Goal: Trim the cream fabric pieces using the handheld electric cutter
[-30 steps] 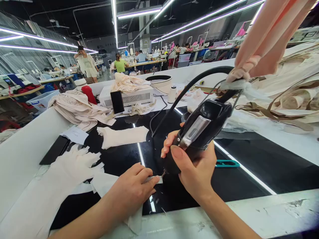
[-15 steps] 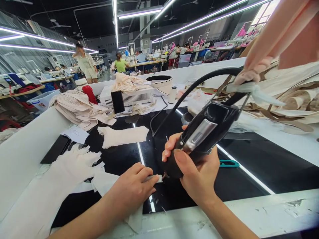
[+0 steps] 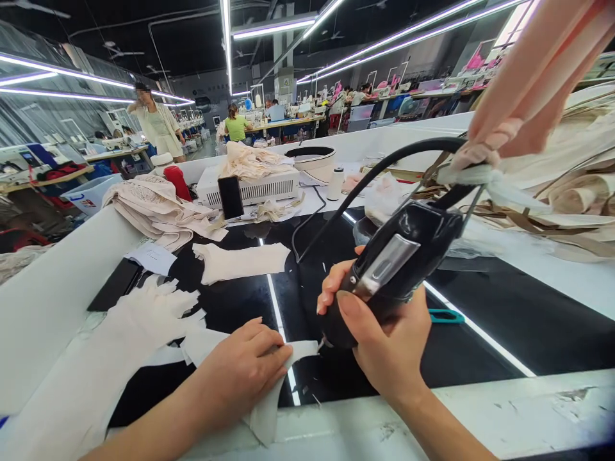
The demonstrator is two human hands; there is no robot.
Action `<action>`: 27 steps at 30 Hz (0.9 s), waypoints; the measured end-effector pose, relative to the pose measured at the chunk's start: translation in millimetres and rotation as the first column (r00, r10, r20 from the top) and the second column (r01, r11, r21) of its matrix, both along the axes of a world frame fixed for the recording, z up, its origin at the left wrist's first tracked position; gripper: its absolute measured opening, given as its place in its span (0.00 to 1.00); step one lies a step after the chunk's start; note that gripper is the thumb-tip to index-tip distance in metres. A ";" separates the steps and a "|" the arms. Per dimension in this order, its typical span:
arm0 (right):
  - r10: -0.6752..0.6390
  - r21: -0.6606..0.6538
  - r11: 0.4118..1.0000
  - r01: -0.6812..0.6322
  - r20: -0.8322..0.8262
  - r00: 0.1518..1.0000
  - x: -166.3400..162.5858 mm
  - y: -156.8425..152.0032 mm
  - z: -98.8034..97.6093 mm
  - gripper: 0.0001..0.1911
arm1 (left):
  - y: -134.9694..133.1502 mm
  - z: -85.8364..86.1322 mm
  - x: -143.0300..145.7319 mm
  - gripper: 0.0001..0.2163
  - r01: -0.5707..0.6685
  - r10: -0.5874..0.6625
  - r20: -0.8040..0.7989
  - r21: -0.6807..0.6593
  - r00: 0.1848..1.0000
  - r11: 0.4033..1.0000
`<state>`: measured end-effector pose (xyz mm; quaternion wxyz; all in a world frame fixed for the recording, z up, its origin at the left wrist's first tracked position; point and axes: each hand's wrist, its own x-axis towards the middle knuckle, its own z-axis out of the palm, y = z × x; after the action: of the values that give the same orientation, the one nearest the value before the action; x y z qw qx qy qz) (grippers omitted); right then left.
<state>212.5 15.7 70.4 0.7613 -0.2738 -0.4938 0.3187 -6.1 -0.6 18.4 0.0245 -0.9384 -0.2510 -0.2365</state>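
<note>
My right hand (image 3: 391,336) is wrapped round a black corded power tool (image 3: 403,253) with a silver plate on its side. The tool hangs tilted from a pink cloth strap (image 3: 521,83), its lower end close to the black work surface. My left hand (image 3: 252,365) is closed on a white fabric piece (image 3: 303,349) and presses it to the surface. One end of this piece sticks out toward the tool's tip; another part hangs toward the front edge. The tool's tip is mostly hidden, so I cannot tell whether it touches the fabric.
Flat on the black surface (image 3: 346,378) lie a cream fabric piece (image 3: 247,261) and a teal-handled tool (image 3: 446,316). White fabric pieces (image 3: 139,326) are stacked at left. A phone (image 3: 230,197) leans on a white vented box (image 3: 269,187). Co-workers are far behind.
My left hand has drawn back slightly from the tool, and more of the fabric's end shows past its fingers. The right hand keeps its grip; the whole view has shifted a little.
</note>
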 end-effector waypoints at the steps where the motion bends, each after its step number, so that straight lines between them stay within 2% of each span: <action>1: -0.006 0.001 1.000 0.006 0.003 1.000 0.1 -0.5 -0.1 0.18 | -1.2 -1.1 -0.7 0.10 0.001 -0.001 0.005 0.002 1.000 1.000; 4: -0.031 0.000 1.000 0.031 0.017 0.999 -0.2 -1.6 -0.7 0.19 | -4.7 -3.0 -0.9 0.12 -0.009 0.008 0.023 0.014 1.000 1.000; 9: -0.057 -0.025 0.998 0.058 0.044 0.997 0.8 -4.1 -3.7 0.19 | -8.8 -3.5 -0.3 0.11 -0.026 0.026 0.014 0.025 1.000 0.999; 17: -0.016 -0.006 1.000 0.016 0.003 1.000 -4.3 2.9 0.2 0.19 | -11.0 -16.6 -1.4 0.10 -0.039 0.039 0.021 0.012 0.999 0.999; 27: 0.046 -0.013 0.999 -0.046 -0.015 0.999 -21.3 10.2 -4.9 0.20 | -11.9 -15.3 5.3 0.09 -0.053 0.050 0.055 0.064 0.997 0.997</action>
<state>191.2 25.9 65.4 0.7556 -0.2650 -0.4923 0.3414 -0.9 -12.4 3.1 0.0544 -0.9236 -0.2679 -0.2689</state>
